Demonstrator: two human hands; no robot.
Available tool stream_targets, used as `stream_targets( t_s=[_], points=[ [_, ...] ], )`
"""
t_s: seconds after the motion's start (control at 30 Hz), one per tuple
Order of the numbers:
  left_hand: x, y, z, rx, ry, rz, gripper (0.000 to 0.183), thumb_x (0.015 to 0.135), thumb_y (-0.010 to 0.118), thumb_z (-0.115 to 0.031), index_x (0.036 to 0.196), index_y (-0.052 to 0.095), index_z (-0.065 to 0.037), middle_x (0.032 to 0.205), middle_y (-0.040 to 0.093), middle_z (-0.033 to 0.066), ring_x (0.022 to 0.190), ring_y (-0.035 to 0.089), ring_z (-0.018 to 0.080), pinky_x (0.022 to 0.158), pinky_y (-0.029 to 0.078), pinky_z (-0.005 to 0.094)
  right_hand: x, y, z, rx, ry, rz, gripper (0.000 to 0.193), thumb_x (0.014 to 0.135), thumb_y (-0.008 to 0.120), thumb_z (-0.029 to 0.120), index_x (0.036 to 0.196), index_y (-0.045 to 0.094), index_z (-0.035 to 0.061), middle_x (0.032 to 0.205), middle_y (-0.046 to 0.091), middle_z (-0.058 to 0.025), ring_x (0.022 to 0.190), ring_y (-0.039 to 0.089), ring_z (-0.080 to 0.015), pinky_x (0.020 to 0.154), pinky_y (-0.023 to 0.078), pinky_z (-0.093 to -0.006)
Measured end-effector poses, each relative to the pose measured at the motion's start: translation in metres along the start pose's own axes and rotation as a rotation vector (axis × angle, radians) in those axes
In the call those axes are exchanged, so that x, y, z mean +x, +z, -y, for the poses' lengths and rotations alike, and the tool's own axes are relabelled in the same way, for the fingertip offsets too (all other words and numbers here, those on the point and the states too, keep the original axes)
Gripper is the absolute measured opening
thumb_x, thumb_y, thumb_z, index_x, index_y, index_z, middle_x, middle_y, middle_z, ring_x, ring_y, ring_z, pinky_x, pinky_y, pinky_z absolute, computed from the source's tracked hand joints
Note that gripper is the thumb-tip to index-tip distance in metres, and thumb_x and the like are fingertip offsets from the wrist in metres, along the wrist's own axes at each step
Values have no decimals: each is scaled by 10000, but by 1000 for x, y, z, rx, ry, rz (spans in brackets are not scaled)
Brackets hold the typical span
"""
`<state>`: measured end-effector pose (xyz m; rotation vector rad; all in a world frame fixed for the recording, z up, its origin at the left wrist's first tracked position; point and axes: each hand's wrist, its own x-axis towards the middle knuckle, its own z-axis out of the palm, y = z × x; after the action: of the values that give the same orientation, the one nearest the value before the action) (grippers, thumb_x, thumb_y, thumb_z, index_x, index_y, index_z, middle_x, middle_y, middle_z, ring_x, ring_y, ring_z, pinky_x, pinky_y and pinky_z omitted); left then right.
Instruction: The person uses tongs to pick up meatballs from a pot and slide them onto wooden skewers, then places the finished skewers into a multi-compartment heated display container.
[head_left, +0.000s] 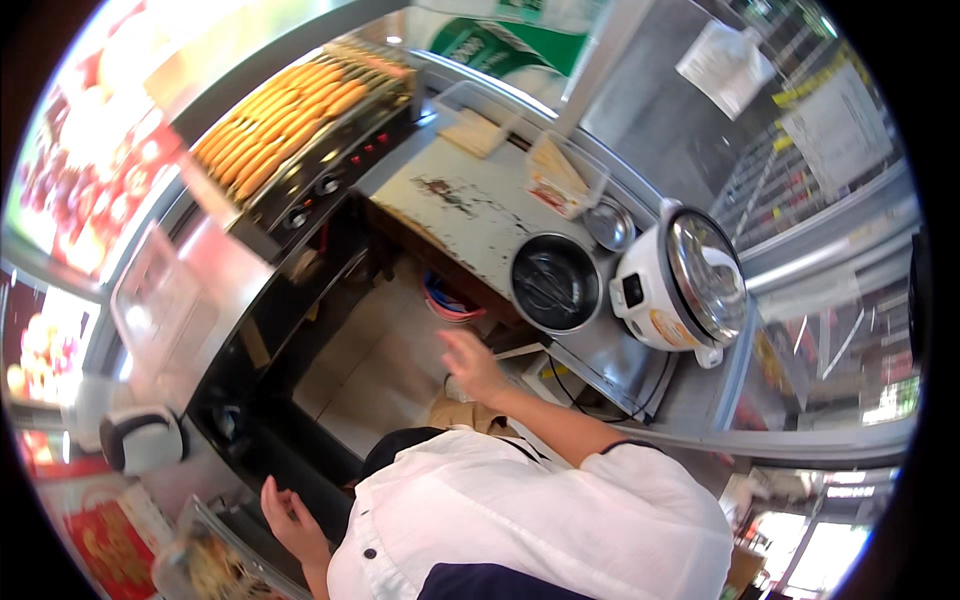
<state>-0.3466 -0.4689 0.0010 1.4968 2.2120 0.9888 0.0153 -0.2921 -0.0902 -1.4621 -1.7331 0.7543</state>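
Note:
My right hand (pixel 472 366) hangs over the tiled floor with its fingers stretched out and nothing in them. It is nearest to the front edge of a worn, pale worktable (pixel 455 205), apart from it. At the lower left my left hand (pixel 290 522) is held with its fingers apart, also empty, between a black surface (pixel 305 435) and a clear tub of food (pixel 215 560). A dark round pot (pixel 556 283) stands at the worktable's right end. Beside it are a white rice cooker (pixel 655 290) with a glass lid and a small steel bowl (pixel 609 224).
At the upper left, a roller grill (pixel 320 185) carries rows of sausages (pixel 275 125). Two clear plastic boxes (pixel 568 175) sit along the worktable's back edge. A red basin (pixel 452 305) is underneath. A black cable (pixel 600 415) loops below the cooker. Glass panels surround the stall.

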Motion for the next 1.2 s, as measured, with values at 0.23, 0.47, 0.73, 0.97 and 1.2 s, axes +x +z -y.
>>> stream_targets(
  t_s=[0.23,0.47,0.73,0.97,1.2],
  points=[
    [138,176,-123,-337,70,516,452,925,641,-42,1367,550,-62,1245,639,120,989,629,155,861,507,285,-27,-146,-71,-79,499,-741,525,879,664,147,1355,484,17,1261,519,-213,1134,509,-365,998,413,-437],
    [150,373,-235,-288,199,1027,556,910,695,-261,1352,517,26,1255,610,184,1006,641,239,901,511,353,-9,-177,-107,-554,342,-494,517,815,725,168,1287,557,38,1128,591,-138,1082,521,-312,949,409,-441],
    [159,430,-266,-315,-243,1346,258,932,684,-223,1076,573,-41,995,634,93,881,626,169,695,589,317,52,-157,-156,-868,408,-44,262,694,743,152,927,659,66,923,648,-103,975,547,-275,848,393,-398],
    [198,433,-282,-578,-554,1479,154,924,664,-91,895,512,-100,831,521,-5,789,594,121,729,624,375,57,-182,-109,-290,688,-170,367,862,711,202,1116,553,-12,1061,598,-190,943,613,-348,780,500,-401],
    [281,395,-262,-629,-658,1327,116,933,629,-101,898,522,-128,900,599,-10,820,635,118,694,614,351,94,-215,-146,-379,781,-725,404,916,647,218,1144,491,-77,1118,555,-275,985,570,-411,854,469,-467]
  ],
)
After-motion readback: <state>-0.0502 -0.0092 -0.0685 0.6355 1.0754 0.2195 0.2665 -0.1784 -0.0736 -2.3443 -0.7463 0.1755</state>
